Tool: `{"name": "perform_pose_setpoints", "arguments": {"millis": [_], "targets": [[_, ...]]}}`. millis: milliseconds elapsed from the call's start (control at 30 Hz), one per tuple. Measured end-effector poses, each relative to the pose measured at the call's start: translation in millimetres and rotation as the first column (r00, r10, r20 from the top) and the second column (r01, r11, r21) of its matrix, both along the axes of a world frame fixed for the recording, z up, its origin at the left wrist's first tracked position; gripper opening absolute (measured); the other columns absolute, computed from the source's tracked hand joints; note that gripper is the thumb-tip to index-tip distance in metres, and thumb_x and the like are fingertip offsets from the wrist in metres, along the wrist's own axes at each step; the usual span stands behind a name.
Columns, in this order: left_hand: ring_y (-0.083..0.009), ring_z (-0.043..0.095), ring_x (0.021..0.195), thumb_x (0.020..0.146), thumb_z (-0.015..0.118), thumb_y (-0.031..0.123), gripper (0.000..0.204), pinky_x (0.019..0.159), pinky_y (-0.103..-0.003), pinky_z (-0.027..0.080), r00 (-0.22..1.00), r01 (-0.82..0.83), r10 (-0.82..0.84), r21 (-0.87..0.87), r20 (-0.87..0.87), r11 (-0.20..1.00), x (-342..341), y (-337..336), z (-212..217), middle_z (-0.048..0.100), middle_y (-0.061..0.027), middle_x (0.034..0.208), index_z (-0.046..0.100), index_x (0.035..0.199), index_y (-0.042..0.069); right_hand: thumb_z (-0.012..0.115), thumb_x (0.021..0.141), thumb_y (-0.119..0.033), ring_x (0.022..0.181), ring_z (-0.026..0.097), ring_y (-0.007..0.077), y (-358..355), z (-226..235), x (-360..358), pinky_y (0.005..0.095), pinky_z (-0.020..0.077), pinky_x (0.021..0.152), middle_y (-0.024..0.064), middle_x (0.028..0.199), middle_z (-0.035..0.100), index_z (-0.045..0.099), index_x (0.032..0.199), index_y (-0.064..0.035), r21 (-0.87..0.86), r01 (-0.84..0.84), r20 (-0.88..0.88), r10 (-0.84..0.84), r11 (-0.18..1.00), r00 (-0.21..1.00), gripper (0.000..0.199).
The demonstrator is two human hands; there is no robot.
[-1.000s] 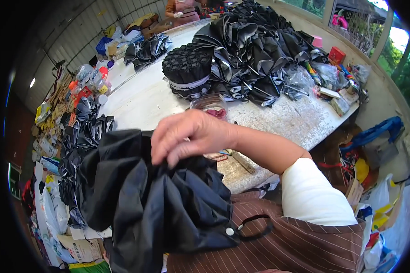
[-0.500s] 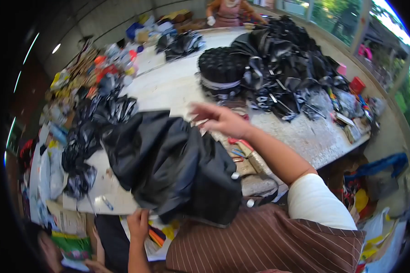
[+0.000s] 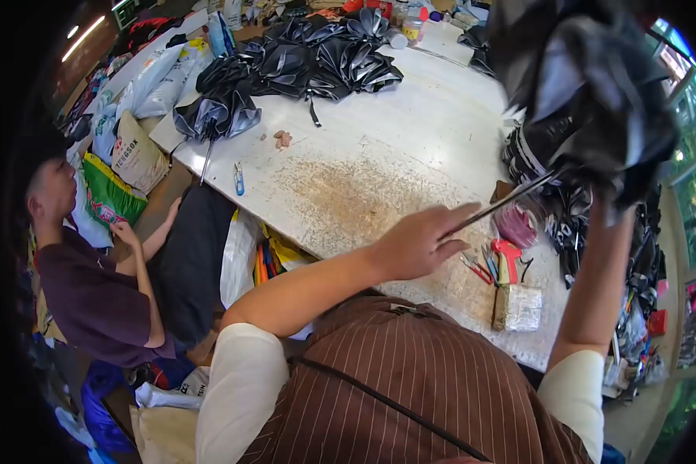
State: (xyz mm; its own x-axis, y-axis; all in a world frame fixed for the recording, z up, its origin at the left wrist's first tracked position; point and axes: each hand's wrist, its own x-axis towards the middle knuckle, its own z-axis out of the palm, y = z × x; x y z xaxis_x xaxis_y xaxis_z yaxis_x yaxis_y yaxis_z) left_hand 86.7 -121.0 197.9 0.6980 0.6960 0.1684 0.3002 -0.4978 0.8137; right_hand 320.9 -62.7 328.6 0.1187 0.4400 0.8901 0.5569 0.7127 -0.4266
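Our left hand (image 3: 414, 243) reaches out over the bench (image 3: 410, 131), its grip closed on the thin metal shaft (image 3: 506, 203), the one stiff hold on a light umbrella. Further right, the black canopy (image 3: 588, 85) hangs limp and slippery, bunched high above the bench; our right arm rises straight into it, its grip hidden, so we cannot tell.

My pale worktable (image 3: 410, 131) with a brown worn patch, heaps of folded black umbrellas (image 3: 309, 58) at its far end, small blue cutter (image 3: 240, 179), red-handled tools (image 3: 496, 263), silvery block (image 3: 518, 307) by my edge
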Motion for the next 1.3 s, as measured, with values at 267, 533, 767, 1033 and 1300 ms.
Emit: {"name": "perform_pose_setpoints", "arguments": {"millis": [267,533,767,1033,1300], "targets": [[-0.0297,0.049,0.100,0.083,0.059,0.021,0.048,0.090,-0.036,0.040,0.955,-0.292,0.289,0.041,0.060,0.956,-11,42,-85,0.047,-0.0158,0.111,0.049,0.127,0.008,0.068,0.075,-0.042,0.089,0.064,0.0324,-18,27,63,0.0381,0.0503,0.080,0.0164,0.107,0.063,0.056,0.118,-0.0037,0.023,-0.426,-0.760,0.293,0.904,0.581,0.060],[-0.0239,0.059,0.084,0.079,0.060,0.016,0.034,0.073,-0.031,0.048,0.877,-0.360,0.289,-0.126,-0.384,0.924,-33,118,-129,0.061,-0.0149,0.095,0.059,0.109,-0.001,0.065,0.076,-0.015,0.122,0.042,0.0260,23,-176,69,0.0353,0.0290,0.105,0.0118,0.136,0.042,0.031,0.138,-0.0025,-0.419,-0.149,-0.102,0.117,0.895,0.988,0.072],[-0.0183,0.057,0.070,0.084,0.059,0.030,0.034,0.065,-0.028,0.046,0.622,-0.711,0.703,0.128,-0.345,0.692,-81,286,-178,0.064,-0.0076,0.080,0.064,0.103,0.002,0.040,0.093,-0.027,0.113,0.049,0.0234,64,-68,203,0.0361,0.0346,0.099,0.0120,0.129,0.049,0.044,0.132,-0.0094,-0.433,0.810,0.414,-0.712,0.394,0.567,0.042],[-0.0387,0.038,0.117,0.079,0.063,0.043,0.068,0.096,-0.046,0.035,0.198,-0.806,0.924,0.481,-0.328,0.344,-65,409,-200,0.027,-0.0232,0.136,0.037,0.135,0.014,0.046,0.083,-0.037,0.101,0.057,0.0297,119,-203,321,0.0438,0.0429,0.088,0.0135,0.115,0.059,0.058,0.117,-0.0116,-0.083,0.993,0.970,-0.222,0.089,0.100,0.044],[-0.0390,0.042,0.114,0.075,0.059,0.061,0.076,0.092,-0.052,0.034,0.171,-0.636,0.909,0.662,-0.380,0.397,-61,518,-190,0.034,-0.0187,0.136,0.035,0.138,0.023,0.049,0.077,-0.044,0.094,0.060,0.0272,94,-298,460,0.0442,0.0488,0.074,0.0096,0.110,0.063,0.065,0.109,-0.0114,0.360,0.865,0.933,-0.148,0.350,-0.329,0.048]]}}
